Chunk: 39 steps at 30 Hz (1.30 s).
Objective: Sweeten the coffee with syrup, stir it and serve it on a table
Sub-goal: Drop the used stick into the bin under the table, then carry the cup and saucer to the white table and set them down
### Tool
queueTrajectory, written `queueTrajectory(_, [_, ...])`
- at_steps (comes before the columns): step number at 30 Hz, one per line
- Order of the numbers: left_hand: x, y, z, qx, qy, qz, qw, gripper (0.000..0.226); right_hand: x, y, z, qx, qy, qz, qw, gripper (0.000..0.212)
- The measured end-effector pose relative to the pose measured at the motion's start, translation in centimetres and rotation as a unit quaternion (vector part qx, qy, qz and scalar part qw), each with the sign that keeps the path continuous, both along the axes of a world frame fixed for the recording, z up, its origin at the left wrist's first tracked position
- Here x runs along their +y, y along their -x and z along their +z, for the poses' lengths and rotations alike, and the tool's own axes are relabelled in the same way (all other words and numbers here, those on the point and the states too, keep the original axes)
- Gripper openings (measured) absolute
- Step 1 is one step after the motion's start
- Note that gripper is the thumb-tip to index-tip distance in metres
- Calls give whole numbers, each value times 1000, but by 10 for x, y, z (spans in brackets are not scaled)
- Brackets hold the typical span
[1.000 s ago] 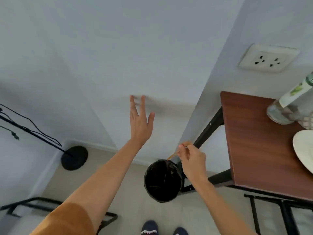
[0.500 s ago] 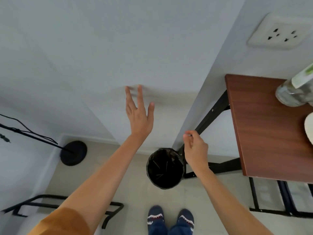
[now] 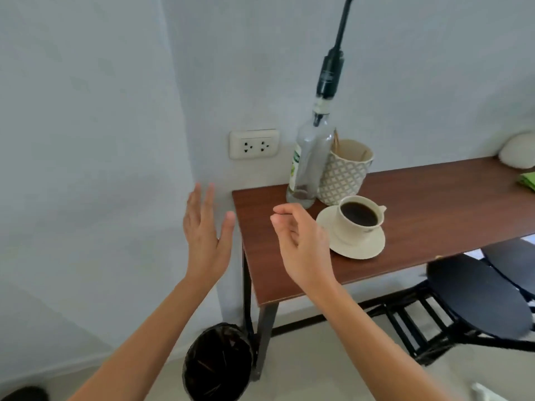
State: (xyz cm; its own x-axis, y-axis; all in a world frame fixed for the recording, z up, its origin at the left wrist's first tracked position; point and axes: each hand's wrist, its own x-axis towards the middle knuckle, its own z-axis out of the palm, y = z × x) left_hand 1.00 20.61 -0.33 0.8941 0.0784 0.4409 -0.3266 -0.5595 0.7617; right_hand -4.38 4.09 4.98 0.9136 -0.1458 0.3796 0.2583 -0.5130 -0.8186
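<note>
View has lifted from the bin [image 3: 218, 369] to the table [image 3: 434, 204]. Stirrer gone; right hand [image 3: 301, 241] empty, fingers loosely curled; left hand [image 3: 207, 233] spread. Cup [image 3: 360, 217] on saucer [image 3: 359, 244], awaiting serving.

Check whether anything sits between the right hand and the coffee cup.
Nothing visible does. The right hand hovers empty over the table, just left of the saucer holding the cup. The bottle and patterned mug stand behind that path, not across it.
</note>
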Motion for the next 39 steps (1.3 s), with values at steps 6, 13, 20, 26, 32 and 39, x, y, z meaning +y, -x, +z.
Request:
queueTrajectory(6, [-114, 18, 2, 77, -75, -48, 993, 63, -125, 18, -6, -47, -11, -77, 996, 16])
queueTrajectory(13, [-189, 26, -15, 229, -157, -24, 960, 60, -232, -1, -35, 49, 7, -123, 991, 15])
queueTrajectory(20, [-211, 29, -21, 260, -224, -7, 939, 63, -250, -38, -60, 191, 66, -51, 978, 21])
queueTrajectory(26, [-212, 31, -21, 259, -255, -14, 931, 66, -250, -46, -52, 230, 96, -47, 967, 30])
queueTrajectory(32, [-208, 34, -20, 261, -257, -41, 930, 66, -247, -31, -48, 248, 114, -63, 960, 31])
queueTrajectory(39, [-200, 46, -22, 243, -265, -79, 930, 68, -246, -3, -60, 258, 124, -73, 955, 24])
